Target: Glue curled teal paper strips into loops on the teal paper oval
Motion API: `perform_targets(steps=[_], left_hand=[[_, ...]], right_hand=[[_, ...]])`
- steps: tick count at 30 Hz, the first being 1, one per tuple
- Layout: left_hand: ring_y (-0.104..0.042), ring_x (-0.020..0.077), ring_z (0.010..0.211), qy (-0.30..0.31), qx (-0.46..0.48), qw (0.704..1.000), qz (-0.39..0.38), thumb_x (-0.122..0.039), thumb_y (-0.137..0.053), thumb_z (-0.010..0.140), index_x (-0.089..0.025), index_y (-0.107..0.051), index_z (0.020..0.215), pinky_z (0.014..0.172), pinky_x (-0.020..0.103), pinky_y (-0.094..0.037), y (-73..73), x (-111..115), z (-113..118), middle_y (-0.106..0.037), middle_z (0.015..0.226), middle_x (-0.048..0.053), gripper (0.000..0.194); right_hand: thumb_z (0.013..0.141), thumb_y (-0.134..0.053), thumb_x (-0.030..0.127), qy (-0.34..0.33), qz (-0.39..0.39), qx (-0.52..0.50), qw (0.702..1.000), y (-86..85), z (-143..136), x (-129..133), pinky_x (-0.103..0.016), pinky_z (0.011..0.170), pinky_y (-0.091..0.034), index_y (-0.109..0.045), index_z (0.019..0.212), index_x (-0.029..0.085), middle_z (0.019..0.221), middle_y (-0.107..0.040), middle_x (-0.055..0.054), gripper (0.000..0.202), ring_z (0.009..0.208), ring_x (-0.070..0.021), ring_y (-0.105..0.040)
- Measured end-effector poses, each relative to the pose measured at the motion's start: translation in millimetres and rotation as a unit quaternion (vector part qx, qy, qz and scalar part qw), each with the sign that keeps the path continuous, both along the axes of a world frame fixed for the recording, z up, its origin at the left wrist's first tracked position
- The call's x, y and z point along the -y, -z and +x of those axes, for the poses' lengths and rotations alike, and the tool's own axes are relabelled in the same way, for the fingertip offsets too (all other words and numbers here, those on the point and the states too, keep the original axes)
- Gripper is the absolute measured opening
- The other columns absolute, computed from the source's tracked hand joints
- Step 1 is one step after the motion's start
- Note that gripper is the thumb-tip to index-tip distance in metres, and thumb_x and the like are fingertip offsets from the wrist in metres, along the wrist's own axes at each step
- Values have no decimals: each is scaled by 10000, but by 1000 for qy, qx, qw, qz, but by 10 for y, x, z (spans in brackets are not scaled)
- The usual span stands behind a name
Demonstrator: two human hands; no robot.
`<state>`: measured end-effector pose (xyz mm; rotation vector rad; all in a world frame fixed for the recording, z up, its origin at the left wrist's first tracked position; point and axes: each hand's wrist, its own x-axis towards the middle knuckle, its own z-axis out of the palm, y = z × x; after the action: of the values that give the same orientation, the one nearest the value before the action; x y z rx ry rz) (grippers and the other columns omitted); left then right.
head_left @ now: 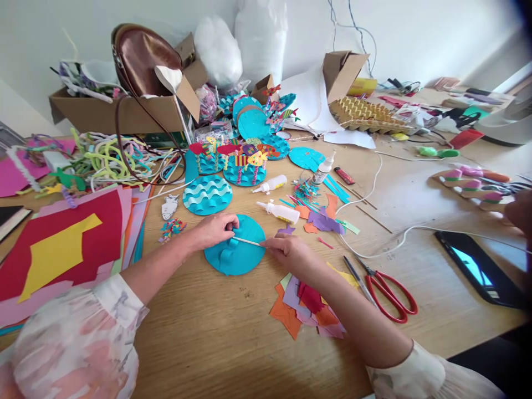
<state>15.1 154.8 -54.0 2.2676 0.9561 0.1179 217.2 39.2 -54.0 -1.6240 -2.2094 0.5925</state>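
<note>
A round blue paper disc [251,261] lies on the table in front of me, with a curled blue paper strip [226,259] standing in loops on its left part. My left hand [218,230] is closed over the disc's upper left, fingertips pinched on the strip; its end is hidden under them. A thin white stick [248,241] crosses above the disc, its left tip close to the left fingertips. My right hand [286,252] pinches the stick's right end. Just behind is a blue disc with wavy pale strips [206,195]. Two white glue bottles [279,211] lie to its right.
Red-handled scissors [390,293], a pen [359,281] and paper scraps [307,307] lie near my right forearm. A phone [477,269] and white cable [399,244] are farther right. Coloured paper sheets [100,244] lie left; decorated discs [245,174] and a cardboard box [91,116] stand behind. Another person's hand [519,213] shows far right.
</note>
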Motion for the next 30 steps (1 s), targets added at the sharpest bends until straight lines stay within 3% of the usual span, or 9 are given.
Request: perform_targets(steps=[7, 16, 23, 30], left_hand=[[-464, 104, 592, 5, -4, 1000, 4, -81, -470, 667, -164, -558, 797, 527, 200, -337, -42, 20, -1, -502, 649, -38, 178], [-468, 111, 616, 12, -6, 1000, 9, -82, -465, 674, -170, -549, 804, 540, 206, -343, -51, 28, -9, -506, 674, -32, 178], [-457, 107, 610, 13, 4, 1000, 8, -82, -461, 678, -173, -543, 814, 539, 203, -342, -41, 41, -26, -489, 666, -38, 183], [-463, 111, 617, 17, 15, 1000, -5, -102, -458, 695, -163, -549, 840, 546, 207, -354, -43, 39, -44, -490, 668, -32, 181]], right_hand=[[854, -410, 128, 30, 4, 18, 999, 90, -35, 27, -215, 609, -381, -649, 1044, 211, 796, -605, -66, 317, 691, -127, -549], [852, -422, 136, 47, -9, 59, 997, 53, -53, 61, -228, 610, -386, -620, 1089, 256, 832, -592, -57, 331, 694, -136, -564], [829, -450, 113, 50, 46, -81, 994, 125, 33, 98, -219, 626, -411, -659, 1001, 203, 793, -632, -49, 286, 696, -125, -575], [838, -421, 114, 40, 39, -88, 995, 44, 31, 161, -226, 654, -423, -656, 1008, 218, 831, -644, -50, 308, 737, -130, -590]])
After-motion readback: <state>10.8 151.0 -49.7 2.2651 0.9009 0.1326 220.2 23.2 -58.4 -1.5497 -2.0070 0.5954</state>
